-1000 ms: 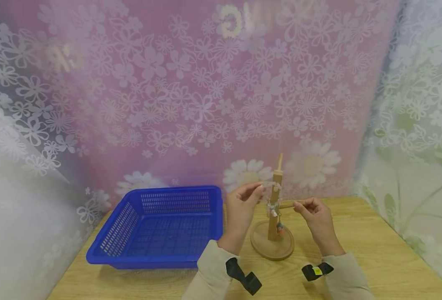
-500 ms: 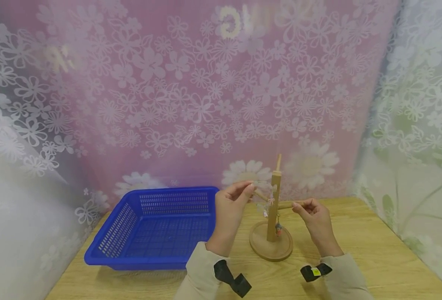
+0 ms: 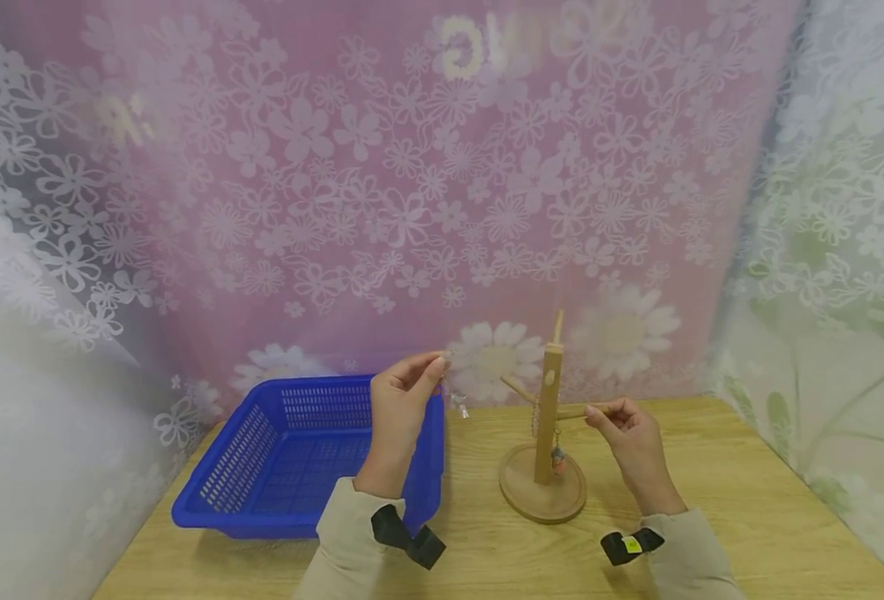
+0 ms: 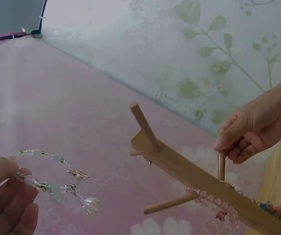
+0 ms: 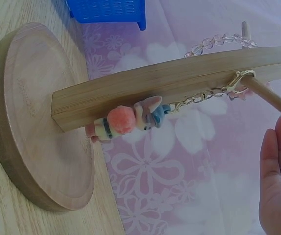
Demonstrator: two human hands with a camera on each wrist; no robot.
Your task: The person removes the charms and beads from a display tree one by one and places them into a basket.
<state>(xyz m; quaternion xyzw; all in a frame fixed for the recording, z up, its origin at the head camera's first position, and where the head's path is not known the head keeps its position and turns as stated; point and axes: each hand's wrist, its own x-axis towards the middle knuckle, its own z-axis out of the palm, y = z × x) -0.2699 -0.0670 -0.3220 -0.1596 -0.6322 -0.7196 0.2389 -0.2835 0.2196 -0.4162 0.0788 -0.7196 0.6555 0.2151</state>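
My left hand [image 3: 398, 408] pinches a beaded bracelet [image 4: 56, 193] between thumb and fingers, in front of the blue basket's right side. Clear and pale green beads make up the bracelet, and a whitish charm dangles from it. With my right hand [image 3: 631, 435] I pinch the end of a peg [image 3: 572, 414] on a wooden stand [image 3: 549, 433]. From that same peg a keychain [image 5: 121, 120] with a small animal figure hangs by a gold clasp and chain. Another peg, on the left, carries a pink beaded bracelet [image 4: 214, 200] close against the post.
A blue plastic basket [image 3: 262, 528] with slotted walls stands on the left of the wooden table [image 3: 479, 550]. The stand's round base [image 3: 520, 500] sits right of it. A pink flowered curtain [image 3: 412, 208] hangs behind.
My left hand has drawn the bracelet leftward off the stand's left peg, over toward the basket. The pink bracelet now shows on that peg. My right hand stays on its peg.
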